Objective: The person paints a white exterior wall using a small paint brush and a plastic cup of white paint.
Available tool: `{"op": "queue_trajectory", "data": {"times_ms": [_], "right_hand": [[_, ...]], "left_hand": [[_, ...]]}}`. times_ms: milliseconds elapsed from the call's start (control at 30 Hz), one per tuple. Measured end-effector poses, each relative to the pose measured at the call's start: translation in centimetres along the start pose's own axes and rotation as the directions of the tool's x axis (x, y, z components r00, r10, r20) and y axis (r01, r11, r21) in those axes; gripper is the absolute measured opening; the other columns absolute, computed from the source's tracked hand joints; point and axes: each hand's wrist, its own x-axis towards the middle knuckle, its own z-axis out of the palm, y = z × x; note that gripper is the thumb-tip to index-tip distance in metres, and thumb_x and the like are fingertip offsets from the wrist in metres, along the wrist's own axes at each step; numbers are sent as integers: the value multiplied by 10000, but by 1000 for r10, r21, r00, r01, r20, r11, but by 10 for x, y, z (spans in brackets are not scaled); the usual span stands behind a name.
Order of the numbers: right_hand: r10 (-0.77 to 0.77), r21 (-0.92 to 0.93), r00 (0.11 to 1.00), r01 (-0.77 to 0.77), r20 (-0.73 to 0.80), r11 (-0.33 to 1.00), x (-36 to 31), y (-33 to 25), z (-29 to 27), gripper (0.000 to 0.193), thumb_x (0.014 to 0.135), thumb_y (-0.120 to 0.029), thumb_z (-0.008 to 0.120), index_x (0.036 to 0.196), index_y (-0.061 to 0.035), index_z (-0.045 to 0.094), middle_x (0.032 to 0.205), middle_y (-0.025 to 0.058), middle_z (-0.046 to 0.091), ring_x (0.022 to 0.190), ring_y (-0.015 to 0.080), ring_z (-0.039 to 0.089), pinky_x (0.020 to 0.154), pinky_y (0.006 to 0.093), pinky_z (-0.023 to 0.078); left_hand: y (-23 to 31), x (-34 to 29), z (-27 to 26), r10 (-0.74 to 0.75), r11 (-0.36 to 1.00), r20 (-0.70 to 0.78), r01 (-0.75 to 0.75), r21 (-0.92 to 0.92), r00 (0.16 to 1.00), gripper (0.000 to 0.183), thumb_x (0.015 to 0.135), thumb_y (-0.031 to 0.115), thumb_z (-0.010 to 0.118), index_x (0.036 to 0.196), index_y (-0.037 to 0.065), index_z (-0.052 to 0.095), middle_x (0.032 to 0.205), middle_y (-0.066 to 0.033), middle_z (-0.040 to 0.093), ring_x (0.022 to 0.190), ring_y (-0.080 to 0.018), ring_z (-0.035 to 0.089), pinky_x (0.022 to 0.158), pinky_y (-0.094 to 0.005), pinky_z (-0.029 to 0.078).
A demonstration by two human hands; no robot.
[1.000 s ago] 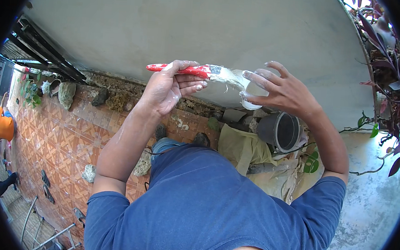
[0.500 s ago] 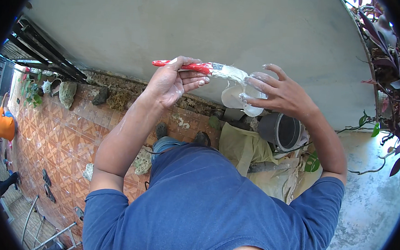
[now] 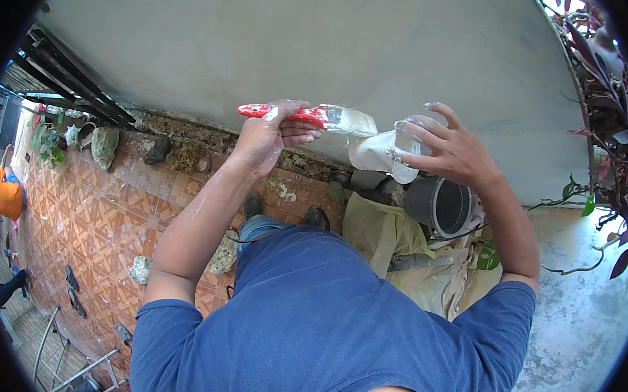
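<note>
My left hand [image 3: 266, 139] is closed round the red handle of a paintbrush [image 3: 351, 121]. The brush lies nearly level, its bristles coated in white paint and pointing right. Just beyond the bristle tips is a white plastic cup [image 3: 372, 153], tipped on its side with its rim toward my right hand [image 3: 452, 148]. That hand grips the cup at the rim, fingers spread around it. Whether the bristles touch the cup, I cannot tell. White paint smears both hands. What is inside the cup is hidden.
A pale wall [image 3: 323, 53] rises in front of me. Below the cup stand a dark grey bucket [image 3: 428, 203] and a yellowish cloth [image 3: 377, 221]. Stones [image 3: 105, 147] line the wall's foot on the left. Orange patterned tiles [image 3: 104, 219] cover the floor, and plants [image 3: 607, 106] hang at the right.
The brush has drawn slightly left, and its bristles are off the cup's rim. The cup has turned, with its rim now more visible. My right hand has shifted slightly right.
</note>
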Motion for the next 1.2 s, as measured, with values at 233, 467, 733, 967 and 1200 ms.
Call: {"op": "queue_trajectory", "data": {"times_ms": [233,467,733,967,1200], "right_hand": [[-31,11,1000,31,6,999,3,-3,4,496,760,-82,624,1159,-334,470,1245,-2,512,1119,174,517,1070,451,292],[35,2,999,-35,-4,999,-1,-4,0,503,760,-76,617,1173,-331,487,1237,4,521,1115,176,522,1071,456,294],[59,39,998,-60,4,997,5,-13,0,524,711,-98,650,1160,-322,499,1230,11,527,1124,186,514,1075,461,285],[212,83,977,-210,-15,974,5,-24,2,627,611,-157,741,1190,-256,520,1210,53,535,1128,210,513,1069,473,285],[591,205,806,-586,43,784,-25,-54,22,819,490,-308,811,1224,-107,511,1192,129,526,1171,285,470,1079,472,253]], "left_hand": [[11,-1,18,17,997,69,-12,-79,997,311,929,230,515,1081,-36,566,915,-186,661,832,-251,666,745,-322,551],[10,-6,-11,34,997,-51,-30,68,998,310,930,223,507,1088,-39,553,900,-176,661,819,-242,665,736,-318,547],[10,-6,9,-37,996,83,43,-73,996,306,921,221,529,1071,-44,566,897,-180,658,822,-253,664,737,-314,551],[24,9,-36,55,980,4,-53,-194,998,333,919,243,525,1112,-26,550,954,-180,658,881,-270,652,778,-324,542],[52,18,-40,250,954,92,-229,-195,964,355,954,238,460,1183,-28,512,999,-175,656,924,-266,651,824,-349,530]]}}
